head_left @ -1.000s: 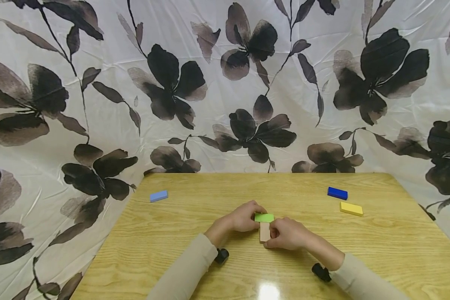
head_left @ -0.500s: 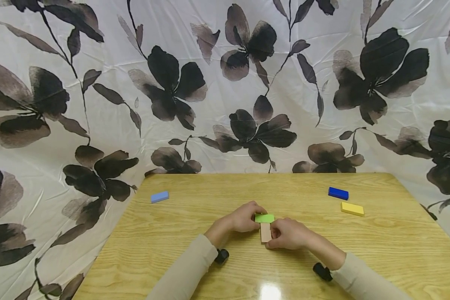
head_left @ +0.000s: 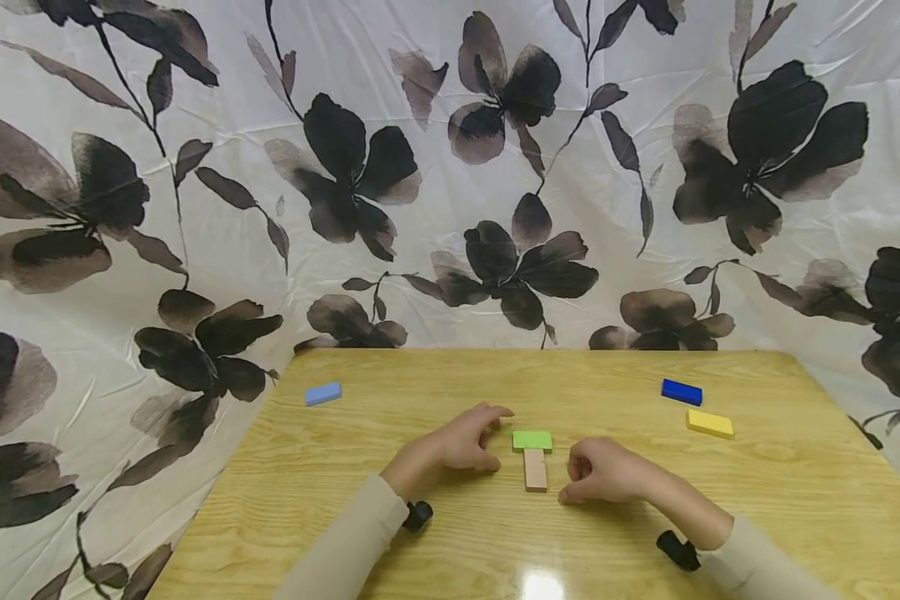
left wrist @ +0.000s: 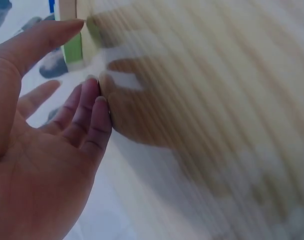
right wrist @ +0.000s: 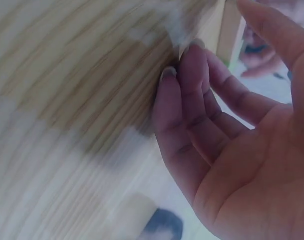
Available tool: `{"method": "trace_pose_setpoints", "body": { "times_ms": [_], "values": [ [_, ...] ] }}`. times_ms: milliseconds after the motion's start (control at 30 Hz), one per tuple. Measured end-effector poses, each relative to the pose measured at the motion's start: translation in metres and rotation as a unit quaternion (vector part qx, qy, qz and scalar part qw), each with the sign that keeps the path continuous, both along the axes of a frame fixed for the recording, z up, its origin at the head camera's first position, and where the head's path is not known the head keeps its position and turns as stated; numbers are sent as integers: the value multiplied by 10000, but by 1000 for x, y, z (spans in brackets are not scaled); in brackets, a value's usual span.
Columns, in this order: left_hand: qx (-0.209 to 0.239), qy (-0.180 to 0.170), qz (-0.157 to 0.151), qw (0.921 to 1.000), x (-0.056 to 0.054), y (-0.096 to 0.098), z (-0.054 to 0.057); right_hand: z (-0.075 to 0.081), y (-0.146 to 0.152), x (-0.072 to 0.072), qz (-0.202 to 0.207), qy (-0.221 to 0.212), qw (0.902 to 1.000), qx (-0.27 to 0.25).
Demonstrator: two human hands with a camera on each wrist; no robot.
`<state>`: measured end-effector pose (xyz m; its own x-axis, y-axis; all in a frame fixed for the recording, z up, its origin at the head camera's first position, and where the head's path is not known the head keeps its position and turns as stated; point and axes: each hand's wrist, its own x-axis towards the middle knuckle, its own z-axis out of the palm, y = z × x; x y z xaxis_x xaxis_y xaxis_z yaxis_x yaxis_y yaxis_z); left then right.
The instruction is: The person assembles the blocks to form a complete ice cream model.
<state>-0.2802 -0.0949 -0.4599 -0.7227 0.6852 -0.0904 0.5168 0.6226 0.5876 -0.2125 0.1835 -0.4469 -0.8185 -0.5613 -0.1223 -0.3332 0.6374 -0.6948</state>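
Observation:
Two blocks lie in a T on the wooden table: a green block (head_left: 532,441) crosswise at the far end, and a pale wood-coloured block (head_left: 535,471) lengthwise, its far end against the green one. My left hand (head_left: 461,440) is just left of them, thumb and fingers spread apart with nothing between. To the right of the pale block is my right hand (head_left: 607,472), its thumb and fingers parted and holding nothing. In the left wrist view the green block (left wrist: 73,50) shows past the thumb. The right wrist view catches the pale block (right wrist: 230,35) beyond the fingertips.
A light blue block (head_left: 323,394) lies at the table's back left. At the back right are a dark blue block (head_left: 682,392) and a yellow block (head_left: 709,423). A floral cloth (head_left: 435,192) hangs behind the table (head_left: 420,375).
Both hands have let go of the blocks: the left has drawn back to the left, the right to the right. The green and pale blocks stay in their T.

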Motion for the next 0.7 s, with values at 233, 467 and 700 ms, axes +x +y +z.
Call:
{"method": "trace_pose_setpoints", "body": {
  "times_ms": [233, 467, 700],
  "values": [
    [197, 296, 286, 9990, 8, -36, 3, 3, 31, 4, -243, 249, 9992, 173],
    [403, 662, 577, 9953, 14, -71, 10, 12, 64, 2, -618, 924, 9925, 506],
    [341, 1001, 1286, 9860, 13, -110, 18, 22, 100, -3, -1143, 1244, 9828, 744]
  ]
}}
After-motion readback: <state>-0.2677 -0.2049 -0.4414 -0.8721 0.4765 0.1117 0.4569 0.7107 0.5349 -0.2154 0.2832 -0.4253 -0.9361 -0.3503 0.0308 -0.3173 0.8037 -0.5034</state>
